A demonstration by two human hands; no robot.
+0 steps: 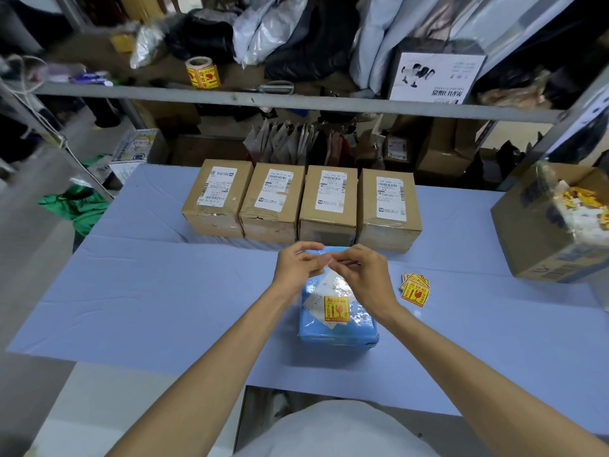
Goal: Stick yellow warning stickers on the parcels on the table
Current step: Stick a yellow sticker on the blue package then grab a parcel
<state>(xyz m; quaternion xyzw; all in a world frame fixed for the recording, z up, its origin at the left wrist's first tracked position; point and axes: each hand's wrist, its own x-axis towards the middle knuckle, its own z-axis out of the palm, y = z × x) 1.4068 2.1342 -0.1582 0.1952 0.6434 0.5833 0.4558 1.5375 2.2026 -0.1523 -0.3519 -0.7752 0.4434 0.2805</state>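
**boxfan:** head cam only, so where's the next sticker vs the hands?

**tapeguy:** The loose yellow stickers (414,289) lie on the table (164,291) just right of the right hand (359,272), so I'd guess that hand grabs one. Both hands hover over the far end of the blue parcel (339,331), which runs lengthwise away from the person and already wears a yellow sticker (336,308).

**boxfan:** grip?

**tapeguy:** The left hand (298,265) and the right meet fingertip to fingertip, fingers curled, wrists angled inward. Can't tell if anything's pinched between them. The four cardboard parcels (301,202) sit in a row just beyond, no yellow on them.
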